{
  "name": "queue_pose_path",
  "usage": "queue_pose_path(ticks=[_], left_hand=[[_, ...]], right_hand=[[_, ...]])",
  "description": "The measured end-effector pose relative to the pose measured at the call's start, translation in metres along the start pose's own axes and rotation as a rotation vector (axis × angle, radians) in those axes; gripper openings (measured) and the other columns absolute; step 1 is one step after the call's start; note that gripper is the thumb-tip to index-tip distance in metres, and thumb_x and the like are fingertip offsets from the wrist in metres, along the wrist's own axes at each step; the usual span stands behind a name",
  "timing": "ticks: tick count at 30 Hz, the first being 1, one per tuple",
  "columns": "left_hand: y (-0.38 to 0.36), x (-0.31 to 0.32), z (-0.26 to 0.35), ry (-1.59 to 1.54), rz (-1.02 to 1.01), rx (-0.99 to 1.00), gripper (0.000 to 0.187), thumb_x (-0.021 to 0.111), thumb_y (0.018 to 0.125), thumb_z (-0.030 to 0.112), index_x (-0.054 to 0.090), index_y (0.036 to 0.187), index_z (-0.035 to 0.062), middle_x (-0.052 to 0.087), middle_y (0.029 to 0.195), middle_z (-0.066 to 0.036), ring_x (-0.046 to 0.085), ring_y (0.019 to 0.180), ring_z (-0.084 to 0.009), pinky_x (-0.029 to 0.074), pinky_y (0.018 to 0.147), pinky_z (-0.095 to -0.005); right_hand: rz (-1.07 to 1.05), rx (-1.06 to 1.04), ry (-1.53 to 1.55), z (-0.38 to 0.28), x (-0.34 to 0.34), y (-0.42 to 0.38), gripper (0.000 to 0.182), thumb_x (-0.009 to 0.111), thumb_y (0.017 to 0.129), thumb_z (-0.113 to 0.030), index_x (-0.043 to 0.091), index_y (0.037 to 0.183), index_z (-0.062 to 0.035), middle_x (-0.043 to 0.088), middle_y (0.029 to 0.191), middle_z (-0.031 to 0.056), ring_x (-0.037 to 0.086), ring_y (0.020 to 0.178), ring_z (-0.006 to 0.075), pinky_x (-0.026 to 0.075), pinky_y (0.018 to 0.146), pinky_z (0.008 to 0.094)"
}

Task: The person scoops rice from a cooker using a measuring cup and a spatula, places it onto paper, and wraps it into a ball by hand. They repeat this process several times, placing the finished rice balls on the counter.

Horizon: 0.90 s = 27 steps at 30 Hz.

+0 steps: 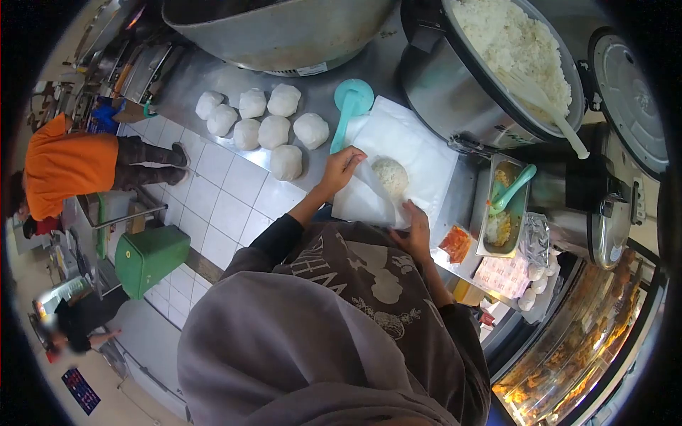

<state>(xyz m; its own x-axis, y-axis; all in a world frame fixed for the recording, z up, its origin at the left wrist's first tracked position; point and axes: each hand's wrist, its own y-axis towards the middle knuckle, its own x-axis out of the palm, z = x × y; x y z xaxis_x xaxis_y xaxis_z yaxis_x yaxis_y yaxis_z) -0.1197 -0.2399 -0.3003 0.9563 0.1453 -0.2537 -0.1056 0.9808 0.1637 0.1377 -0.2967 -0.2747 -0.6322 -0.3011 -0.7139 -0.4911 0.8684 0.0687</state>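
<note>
My left hand (343, 169) pinches the left edge of a white wrapping paper (376, 202) and holds it lifted beside a rounded mound of rice (391, 176). At the paper's near edge, my right hand (415, 228) has its thumb and fingers closed on the sheet, close to the rice. More white sheets (433, 153) lie stacked underneath on the steel counter. Just beyond my left hand rests a teal scoop (352, 103). Several paper-wrapped bundles (274, 132) sit in a group to the left.
A large rice cooker (462, 78) full of rice holds a white paddle (547, 106). Right of the paper stand a metal tray (506, 231) with a teal spoon (515, 186) and a red packet (455, 244). A big pot (284, 35) is behind. A person in orange (71, 167) stands left, near a green bin (151, 259).
</note>
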Motion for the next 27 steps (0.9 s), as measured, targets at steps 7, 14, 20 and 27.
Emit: queue_pose_path(ticks=[7,14,20,27], left_hand=[[-0.006,0.001,0.003,-0.010,0.076,0.098,0.010,0.050,0.082,0.000,0.059,0.085,0.0001,0.063,0.078,-0.010,0.061,0.066,-0.0158,0.045,0.059,-0.0238],[-0.012,-0.006,-0.003,-0.023,0.026,0.057,0.010,0.049,0.082,-0.001,0.059,0.085,-0.0006,0.063,0.079,-0.010,0.062,0.073,-0.0170,0.046,0.064,-0.0239],[-0.006,-0.004,-0.005,-0.024,0.103,0.019,0.008,0.050,0.083,0.003,0.058,0.083,0.0003,0.062,0.074,-0.010,0.060,0.064,-0.0156,0.044,0.056,-0.0259],[0.007,0.012,0.003,0.430,0.087,-0.146,0.012,0.055,0.083,0.015,0.059,0.083,0.0041,0.059,0.064,-0.008,0.053,0.051,-0.0215,0.039,0.048,-0.0310]], right_hand=[[0.074,0.026,-0.226,0.010,0.018,0.002,0.055,0.062,0.068,-0.006,0.041,0.118,0.0009,0.053,0.104,0.0154,0.050,0.093,0.0322,0.040,0.081,0.0407],[0.123,0.082,0.073,0.005,0.002,-0.011,0.038,0.050,0.068,0.010,0.052,0.104,-0.0019,0.056,0.101,0.0168,0.054,0.094,0.0326,0.045,0.081,0.0374],[0.184,0.147,0.138,0.021,0.002,-0.013,0.032,0.049,0.069,0.008,0.058,0.097,-0.0022,0.058,0.092,0.0178,0.053,0.092,0.0338,0.042,0.082,0.0382],[0.347,0.454,0.020,0.026,0.010,0.001,0.026,0.059,0.079,-0.015,0.053,0.063,0.0036,0.051,0.066,0.0158,0.049,0.069,0.0315,0.037,0.062,0.0391]])
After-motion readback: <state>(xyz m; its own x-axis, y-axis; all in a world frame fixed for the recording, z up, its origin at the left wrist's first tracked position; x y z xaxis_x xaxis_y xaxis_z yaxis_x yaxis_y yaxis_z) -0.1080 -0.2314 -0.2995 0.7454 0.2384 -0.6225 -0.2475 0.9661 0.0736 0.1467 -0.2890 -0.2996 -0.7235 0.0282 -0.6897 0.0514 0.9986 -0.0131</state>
